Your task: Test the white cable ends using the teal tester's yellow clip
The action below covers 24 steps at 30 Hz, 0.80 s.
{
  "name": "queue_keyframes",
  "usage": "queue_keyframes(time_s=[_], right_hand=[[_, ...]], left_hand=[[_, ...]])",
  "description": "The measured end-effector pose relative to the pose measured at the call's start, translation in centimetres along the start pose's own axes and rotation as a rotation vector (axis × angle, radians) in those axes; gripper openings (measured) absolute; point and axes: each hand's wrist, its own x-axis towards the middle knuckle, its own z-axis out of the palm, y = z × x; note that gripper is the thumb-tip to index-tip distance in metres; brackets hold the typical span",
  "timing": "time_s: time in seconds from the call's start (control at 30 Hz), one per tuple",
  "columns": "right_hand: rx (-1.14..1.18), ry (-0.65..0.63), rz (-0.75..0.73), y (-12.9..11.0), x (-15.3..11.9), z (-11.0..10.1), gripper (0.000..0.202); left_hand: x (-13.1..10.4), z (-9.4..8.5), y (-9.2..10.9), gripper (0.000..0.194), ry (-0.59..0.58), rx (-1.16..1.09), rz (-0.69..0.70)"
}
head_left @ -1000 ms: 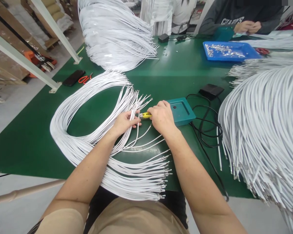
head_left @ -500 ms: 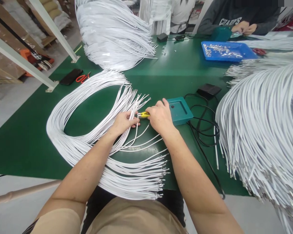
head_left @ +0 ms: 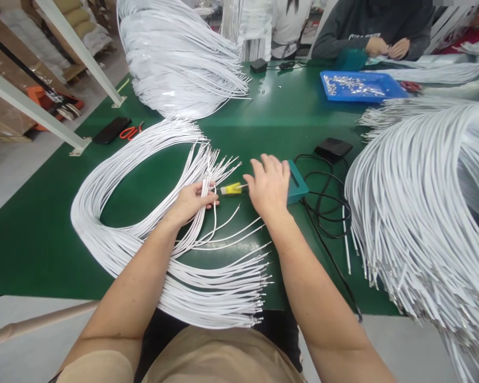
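My left hand (head_left: pixel 193 201) is closed round several white wires (head_left: pixel 204 183) near their ends, thumb toward the right. The wires belong to a long looped bundle that curves over the green table. My right hand (head_left: pixel 268 183) is spread flat, fingers apart, over the left part of a teal box (head_left: pixel 297 186) and hides much of it. Between the hands is a small yellow piece (head_left: pixel 232 189) with a pale left end and a thin shaft running right to my right thumb. Whether it rests on the table cannot be made out. Loose wire ends (head_left: pixel 259 298) fan out in front of me.
A large wire bundle (head_left: pixel 415 202) fills the right side; another (head_left: pixel 179 58) stands at the back left. Black cables (head_left: pixel 323 207) coil beside the teal box. A blue tray (head_left: pixel 363 88) holds small metal parts. A person's hands (head_left: pixel 387 48) work across the table.
My right hand has let go of the yellow piece, opened its fingers and moved right over the teal box. My left hand still holds the wires. The view has shifted slightly.
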Motion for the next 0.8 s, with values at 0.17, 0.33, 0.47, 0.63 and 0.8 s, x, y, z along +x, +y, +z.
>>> queue_keyframes(time_s=[0.17, 0.33, 0.47, 0.63, 0.8], right_hand=[[0.344, -0.399, -0.501, -5.1, -1.6, -1.0, 0.033], [0.184, -0.593, -0.597, -8.1, -3.3, -0.2, 0.02], [0.232, -0.843, -0.378, -7.9, -3.4, -1.1, 0.02], [0.665, -0.997, -0.139, -5.4, -1.8, -1.7, 0.027], [0.888, -0.564, 0.285, -3.8, -0.6, 0.6, 0.023]], left_hand=[[0.1, -1.2, -0.3, 0.052, -0.044, -0.074, 0.062], [0.0, -1.3, -0.1, 0.04, -0.117, -0.129, 0.007], [-0.4, -1.4, 0.6, 0.04, -0.145, -0.19, -0.037], [-0.6, -2.2, 0.8, 0.042, -0.25, -0.203, -0.043], [-0.4, -2.1, 0.4, 0.052, -0.291, -0.138, 0.032]])
